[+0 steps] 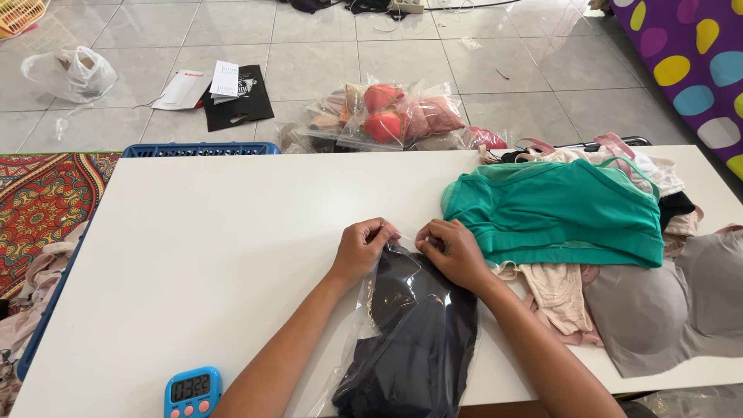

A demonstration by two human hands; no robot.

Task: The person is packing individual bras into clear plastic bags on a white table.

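The left hand (362, 248) and the right hand (451, 251) sit close together near the middle of the white rectangular table (217, 255), each with fingers curled and pinched shut on the top edge of a clear plastic bag holding a folded black garment (414, 333). The two hands grip the bag's mouth from either side, with only a short strip of plastic showing between them. The bag lies flat on the table and runs from the hands back toward the near edge, between the forearms.

Just right of the right hand, almost touching it, lies a teal-green fabric bra (557, 213) on top of a loose heap of garments. Under and beside it are pale pink pieces (557, 298) and a grey moulded bra (681, 306) near the table's right edge; white, black and pink items (658, 174) pile up at the far right corner. This heap crowds the right wrist and forearm.

At the near left edge stands a small blue digital timer with pink buttons (193, 392), well apart from the hands. A blue plastic crate (201, 149) shows behind the table's far edge. On the tiled floor beyond lie clear bags of red and pink garments (395, 116), a white plastic bag (73, 73), and papers on a black folder (224, 93). A patterned red rug (42, 201) lies to the left.
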